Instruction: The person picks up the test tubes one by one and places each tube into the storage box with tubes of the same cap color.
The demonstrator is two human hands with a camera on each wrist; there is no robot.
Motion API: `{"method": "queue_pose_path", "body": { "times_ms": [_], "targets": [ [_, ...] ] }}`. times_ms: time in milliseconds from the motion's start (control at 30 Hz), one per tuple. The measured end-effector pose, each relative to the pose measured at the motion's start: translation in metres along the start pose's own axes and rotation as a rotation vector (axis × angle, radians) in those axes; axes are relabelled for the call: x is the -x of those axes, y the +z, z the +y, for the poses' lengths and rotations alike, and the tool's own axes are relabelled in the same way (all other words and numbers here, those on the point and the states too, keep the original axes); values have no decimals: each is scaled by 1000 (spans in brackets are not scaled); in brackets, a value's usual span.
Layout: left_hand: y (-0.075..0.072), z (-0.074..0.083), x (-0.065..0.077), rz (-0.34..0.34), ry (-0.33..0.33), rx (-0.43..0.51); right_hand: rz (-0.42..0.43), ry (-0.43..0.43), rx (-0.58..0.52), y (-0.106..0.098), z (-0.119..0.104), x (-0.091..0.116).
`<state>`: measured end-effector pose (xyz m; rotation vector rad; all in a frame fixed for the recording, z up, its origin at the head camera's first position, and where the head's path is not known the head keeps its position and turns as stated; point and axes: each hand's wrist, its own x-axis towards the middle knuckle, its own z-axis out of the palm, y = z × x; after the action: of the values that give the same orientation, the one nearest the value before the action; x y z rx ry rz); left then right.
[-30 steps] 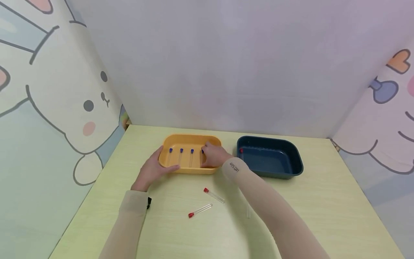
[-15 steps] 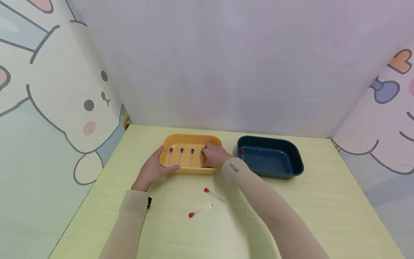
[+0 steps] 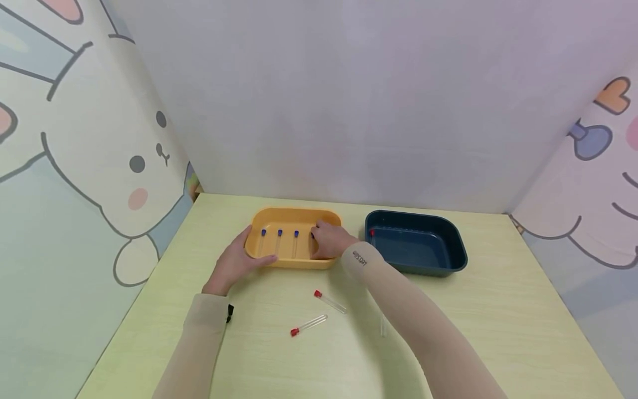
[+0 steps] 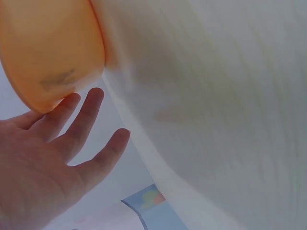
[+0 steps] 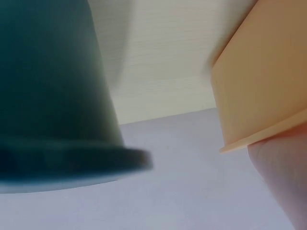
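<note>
In the head view, my right hand [image 3: 331, 240] reaches into the yellow tray [image 3: 286, 263] and pinches a test tube with a blue cap [image 3: 313, 236]. My fingers hide part of that tube. To its left lie three more blue-capped test tubes, the nearest one [image 3: 296, 244] parallel to the others. My left hand [image 3: 238, 265] rests against the tray's left end, thumb along the near rim. In the left wrist view, its fingers [image 4: 88, 120] are spread and fairly straight, touching the orange-yellow wall [image 4: 53, 48]. Only a blurred part of my right hand [image 5: 283, 163] shows in the right wrist view.
A dark blue tray [image 3: 418, 271] stands to the right, with a red-capped tube [image 3: 372, 235] inside at its left. Two red-capped test tubes [image 3: 331, 302] [image 3: 309, 325] lie on the table in front. Another clear tube [image 3: 383, 325] is partly hidden by my right sleeve.
</note>
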<state>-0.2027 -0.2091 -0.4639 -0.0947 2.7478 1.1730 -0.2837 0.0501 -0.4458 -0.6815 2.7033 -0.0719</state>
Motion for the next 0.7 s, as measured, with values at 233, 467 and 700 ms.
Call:
{"method": "queue_pose_path", "body": {
  "times_ms": [233, 467, 700],
  "targets": [
    [0, 2, 1, -6, -12, 13, -6, 5, -36, -2, 0, 2],
    [0, 2, 2, -2, -9, 2, 24, -4, -50, -2, 2, 2],
    [0, 0, 2, -11, -12, -12, 64, -21, -73, -7, 3, 7]
  ]
}}
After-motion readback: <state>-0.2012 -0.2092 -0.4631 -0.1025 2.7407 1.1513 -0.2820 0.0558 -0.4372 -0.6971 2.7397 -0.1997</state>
